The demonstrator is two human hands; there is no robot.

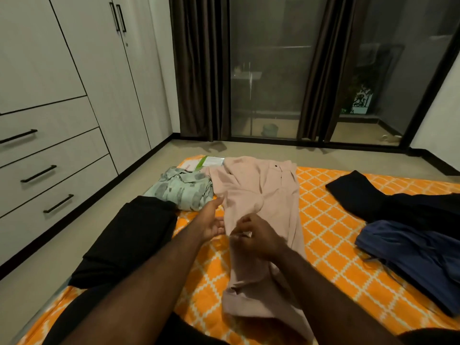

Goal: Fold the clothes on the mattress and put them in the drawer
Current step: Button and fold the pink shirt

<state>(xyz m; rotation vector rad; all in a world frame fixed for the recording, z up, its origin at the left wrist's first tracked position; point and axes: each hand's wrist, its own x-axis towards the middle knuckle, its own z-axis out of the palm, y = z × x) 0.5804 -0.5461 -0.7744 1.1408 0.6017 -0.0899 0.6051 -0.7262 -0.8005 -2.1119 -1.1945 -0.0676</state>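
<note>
Folding is judged partly done: pink trousers [261, 192], centred on the mattress [323, 220], are pinched by the right hand [256, 237], with the left hand [214, 222] laid flat against them. Patterned shirt [181, 190] and black garment [134, 235] lie folded left; dark heap [388, 202] and navy garment [418, 255], right, are left unfolded; drawers [49, 170] are closed.

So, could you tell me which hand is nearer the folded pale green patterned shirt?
Left. The left hand sits in front of the folded pale green patterned shirt; the right hand is farther right, pinching the pale pink trousers.
</note>
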